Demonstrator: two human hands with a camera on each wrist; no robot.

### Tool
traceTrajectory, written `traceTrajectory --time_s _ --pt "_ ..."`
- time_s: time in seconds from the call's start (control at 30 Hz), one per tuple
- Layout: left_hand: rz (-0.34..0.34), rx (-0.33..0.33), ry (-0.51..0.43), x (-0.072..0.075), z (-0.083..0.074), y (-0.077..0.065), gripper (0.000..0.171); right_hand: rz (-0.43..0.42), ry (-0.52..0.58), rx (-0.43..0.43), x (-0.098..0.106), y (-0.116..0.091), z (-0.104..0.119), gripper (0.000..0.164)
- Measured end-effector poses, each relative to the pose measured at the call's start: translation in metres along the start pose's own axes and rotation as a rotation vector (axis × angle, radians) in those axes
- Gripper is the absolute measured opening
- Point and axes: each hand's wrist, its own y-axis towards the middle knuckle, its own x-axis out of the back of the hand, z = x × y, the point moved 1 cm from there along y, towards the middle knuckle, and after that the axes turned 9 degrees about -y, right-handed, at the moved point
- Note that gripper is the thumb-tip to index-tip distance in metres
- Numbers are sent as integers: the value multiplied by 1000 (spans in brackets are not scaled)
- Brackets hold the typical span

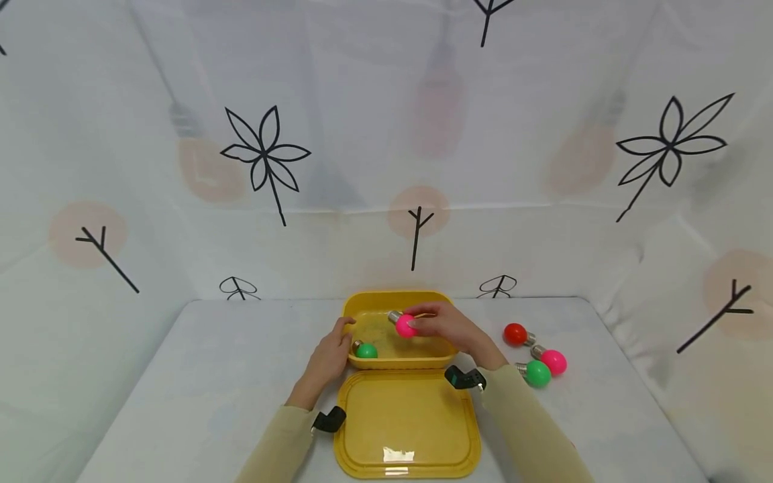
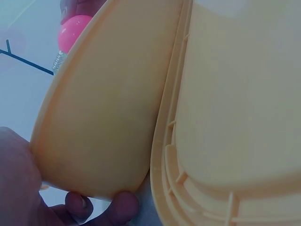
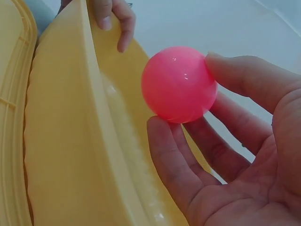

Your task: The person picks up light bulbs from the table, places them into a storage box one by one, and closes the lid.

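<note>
On my feed, the right hand (image 1: 451,328) pinches a pink light bulb (image 1: 406,328) above the yellow bin (image 1: 398,364) (left hand (image 1: 328,357) gripping one end).

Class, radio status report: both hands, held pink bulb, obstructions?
Left hand gripping yellow box. Right hand pinching pink bulb over it. Green bulb inside, at left; no obstruction seen.

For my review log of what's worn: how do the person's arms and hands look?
The left hand and right hand are bare, with no gloves. The left sleeve and right sleeve are plain and pale yellowish-beige. There is a black left wrist device and a black right wrist device, the latter with a greenish patch.
</note>
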Motion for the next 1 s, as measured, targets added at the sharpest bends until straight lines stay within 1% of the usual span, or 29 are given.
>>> traceTrajectory --time_s 0.2,0.37,0.57,0.87,1.0 --pt "5 1 0 1 0 1 32 18 0 -6 -1 7 0 38" --pt "5 2 -1 0 -1 1 31 15 -46 0 -3 11 2 36" --pt "6 8 10 1 -3 0 31 17 -53 4 -5 16 4 35" --pt "13 21 10 0 -4 0 32 22 -44 -23 -8 20 9 36" --pt "17 31 13 1 -3 0 31 22 -72 -27 -10 25 8 34"
